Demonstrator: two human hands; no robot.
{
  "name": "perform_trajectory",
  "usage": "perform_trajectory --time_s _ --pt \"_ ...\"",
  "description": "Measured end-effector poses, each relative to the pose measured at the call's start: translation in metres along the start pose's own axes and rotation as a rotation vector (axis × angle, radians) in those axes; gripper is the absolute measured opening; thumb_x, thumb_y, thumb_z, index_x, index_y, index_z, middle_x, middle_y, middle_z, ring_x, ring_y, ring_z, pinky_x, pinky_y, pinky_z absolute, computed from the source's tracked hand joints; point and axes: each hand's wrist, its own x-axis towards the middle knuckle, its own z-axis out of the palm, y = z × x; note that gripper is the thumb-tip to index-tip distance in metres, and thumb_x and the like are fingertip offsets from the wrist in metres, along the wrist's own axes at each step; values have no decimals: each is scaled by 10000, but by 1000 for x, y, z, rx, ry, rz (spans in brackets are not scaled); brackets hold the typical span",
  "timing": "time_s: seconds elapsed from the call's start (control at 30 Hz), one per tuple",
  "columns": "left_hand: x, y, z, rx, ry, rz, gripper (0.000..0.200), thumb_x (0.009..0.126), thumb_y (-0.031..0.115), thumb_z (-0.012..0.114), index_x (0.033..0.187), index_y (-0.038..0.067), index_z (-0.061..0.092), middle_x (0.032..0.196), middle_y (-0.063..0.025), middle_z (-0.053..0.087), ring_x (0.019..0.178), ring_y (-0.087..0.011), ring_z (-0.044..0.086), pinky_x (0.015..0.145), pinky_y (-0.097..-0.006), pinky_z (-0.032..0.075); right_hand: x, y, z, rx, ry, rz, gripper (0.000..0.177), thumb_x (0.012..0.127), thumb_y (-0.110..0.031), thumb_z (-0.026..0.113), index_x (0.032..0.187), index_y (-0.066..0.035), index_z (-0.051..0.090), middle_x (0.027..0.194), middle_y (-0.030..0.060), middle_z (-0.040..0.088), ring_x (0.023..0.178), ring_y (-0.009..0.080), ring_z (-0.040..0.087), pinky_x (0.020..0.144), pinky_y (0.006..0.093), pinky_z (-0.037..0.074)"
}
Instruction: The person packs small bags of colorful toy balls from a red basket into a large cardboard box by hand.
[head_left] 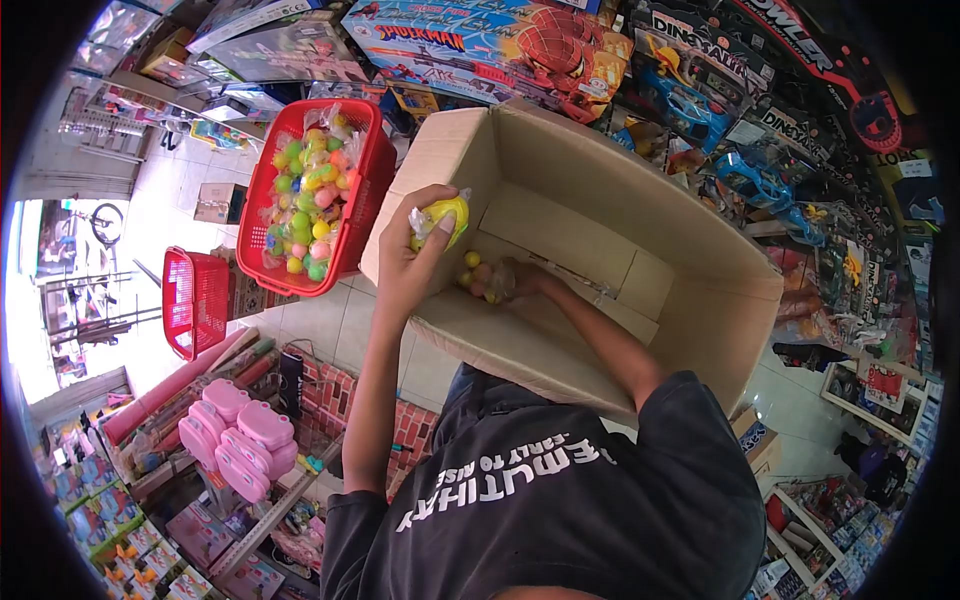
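- The open cardboard box (610,185) lies before the person, the landmark here.
- Left hand (425,235): above the box's left end, its grip pinching a yellow packet (452,213) in clear wrap between thumb and fingers.
- Right hand (526,281): inside the box, towards its left end, at some bagged balls (474,274); whether its grip is closed on them, I cannot tell.
- Red basket (374,165): just left of the box, heaped with bagged colourful balls (308,200).
- Smaller red basket (196,300): farther left of the box.
- Spider-Man package (470,45): beyond the box's far side.
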Motion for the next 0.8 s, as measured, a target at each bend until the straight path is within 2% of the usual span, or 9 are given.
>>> perform_trajectory --time_s 0.07,0.13,0.17,0.27,0.33,0.53,0.67,0.73,0.8 --pt "-1 -1 0 -2 -2 -6 232 854 95 547 1067 4 554 1040 -95 590 977 -160 545 868 -282 405 10 7 -7 -64 -43 101 531 712 -304 639 1194 -119 513 1186 154 536 1036 296 537 914 358 400" --pt "0 -4 1 -11 6 -15 232 856 99 547 1068 5 555 1035 -95 592 972 -155 545 864 -279 406 15 9 -14 29 191 49 656 680 -301 676 1222 2 466 1240 208 496 1160 320 471 985 362 365" --pt "1 -4 2 -12 7 -17 232 856 99 547 1068 5 555 1035 -95 592 972 -155 545 864 -279 406 17 5 -12 30 189 50 656 680 -301 676 1222 2 466 1240 208 496 1160 320 471 985 362 365" --pt "1 -2 1 -8 7 -32 235 858 104 548 1070 4 556 1023 -93 595 958 -150 548 853 -275 411 22 -21 -9 57 217 -159 512 770 -279 601 1182 4 490 1143 219 554 1036 300 567 882 380 457" --pt "0 -2 1 -8 9 -27 238 859 108 550 1073 3 557 1011 -89 598 945 -144 549 843 -273 415 11 -51 -24 518 -43 85 427 814 -207 535 1195 -18 492 972 119 646 903 215 617 826 334 465" --pt "0 -3 1 -19 21 -46 246 856 118 556 1074 6 558 993 -84 602 930 -137 550 834 -268 416 1 -70 -29 1187 -35 287 321 874 -135 452 1164 -26 537 957 92 648 859 176 618 781 304 478" --pt "1 -3 1 -15 24 -27 245 856 120 553 1072 6 560 988 -83 605 926 -137 551 829 -266 418 19 -36 -10 846 58 146 309 872 -128 455 1142 -14 552 943 103 648 849 175 619 770 302 484" --pt "2 -4 1 -12 21 -48 243 854 117 551 1069 5 561 992 -86 604 930 -137 551 827 -265 418 29 -17 1 474 139 -93 302 874 -137 459 1132 -14 557 949 94 648 847 174 619 778 303 486" --pt "2 -4 0 -11 21 -56 244 853 118 553 1070 6 562 994 -86 604 932 -137 550 828 -267 418 29 -13 2 465 104 -74 305 871 -145 469 1130 -12 558 948 87 650 848 178 620 785 308 486"
